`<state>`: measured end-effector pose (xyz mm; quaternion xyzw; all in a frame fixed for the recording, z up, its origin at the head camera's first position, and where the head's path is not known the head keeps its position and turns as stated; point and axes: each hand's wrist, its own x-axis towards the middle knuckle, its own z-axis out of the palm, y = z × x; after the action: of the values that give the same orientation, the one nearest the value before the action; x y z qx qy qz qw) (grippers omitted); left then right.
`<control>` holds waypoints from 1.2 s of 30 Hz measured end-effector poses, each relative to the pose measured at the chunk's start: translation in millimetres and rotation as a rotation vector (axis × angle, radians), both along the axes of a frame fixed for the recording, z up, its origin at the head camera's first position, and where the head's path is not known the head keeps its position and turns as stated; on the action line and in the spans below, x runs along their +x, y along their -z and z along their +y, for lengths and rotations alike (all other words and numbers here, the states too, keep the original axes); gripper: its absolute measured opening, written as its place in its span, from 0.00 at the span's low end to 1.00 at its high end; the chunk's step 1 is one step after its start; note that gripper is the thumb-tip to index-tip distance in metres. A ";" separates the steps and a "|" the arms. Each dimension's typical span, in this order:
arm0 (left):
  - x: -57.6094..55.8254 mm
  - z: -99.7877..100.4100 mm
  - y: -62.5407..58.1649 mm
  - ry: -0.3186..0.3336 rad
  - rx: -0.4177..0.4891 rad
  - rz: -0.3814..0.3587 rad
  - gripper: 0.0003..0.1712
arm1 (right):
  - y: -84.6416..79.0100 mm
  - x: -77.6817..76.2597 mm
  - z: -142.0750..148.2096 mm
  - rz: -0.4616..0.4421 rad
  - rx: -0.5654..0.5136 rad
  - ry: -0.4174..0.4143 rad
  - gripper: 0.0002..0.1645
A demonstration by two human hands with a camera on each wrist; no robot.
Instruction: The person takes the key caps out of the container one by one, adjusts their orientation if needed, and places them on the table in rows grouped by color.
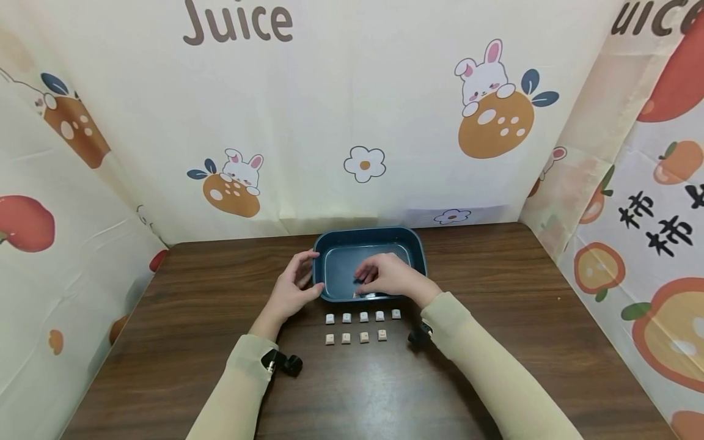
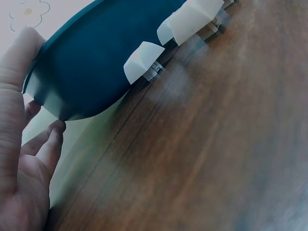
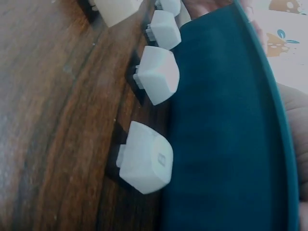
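A dark blue tray [image 1: 370,231] stands at the back of the table. My left hand [image 1: 293,290] grips its left end, thumb near the front corner and fingers farther back. In the left wrist view, the thumb and fingertips of that left hand [image 2: 21,159] touch the tray's outer wall [image 2: 91,62]. Inside the tray is my right hand [image 1: 387,275], fingers bent and thumb apart from them, beside small pale pieces [image 1: 374,295] by the front wall. Its fingertips are hidden in the right wrist view. White keycaps [image 1: 363,317] stand in a row before the tray.
Nearer the front edge runs a second row of cream keycaps [image 1: 364,337]. Seen from the right wrist, a white keycap [image 3: 147,159] sits close to the tray's outer wall. A printed cloth [image 1: 330,110] hangs behind the wooden table [image 1: 220,275] and along both sides.
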<state>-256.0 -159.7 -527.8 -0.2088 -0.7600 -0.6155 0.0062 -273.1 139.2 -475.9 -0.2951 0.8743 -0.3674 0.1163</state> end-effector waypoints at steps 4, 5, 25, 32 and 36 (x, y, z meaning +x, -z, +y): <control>0.2 0.8 0.2 0.005 0.005 0.002 0.40 | 4.5 -2.2 -5.0 -0.032 0.016 -0.007 0.18; 0.3 1.1 0.1 0.008 0.007 0.003 0.40 | 5.8 -2.8 -5.5 -0.031 0.018 -0.010 0.18; 1.2 2.2 -3.0 0.002 0.011 -0.021 0.39 | 10.0 -13.3 -6.3 0.015 0.047 -0.040 0.13; -0.9 1.8 -1.1 -0.008 0.001 -0.043 0.38 | 8.8 -15.3 -7.7 0.045 0.081 -0.021 0.10; -1.4 1.9 0.0 -0.012 0.006 -0.052 0.38 | 8.7 -16.3 -8.5 0.058 0.097 -0.024 0.09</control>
<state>-257.4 -157.8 -527.8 -0.1882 -0.7593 -0.6229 -0.0095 -289.4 130.7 -484.5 -0.3100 0.8905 -0.3145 0.1093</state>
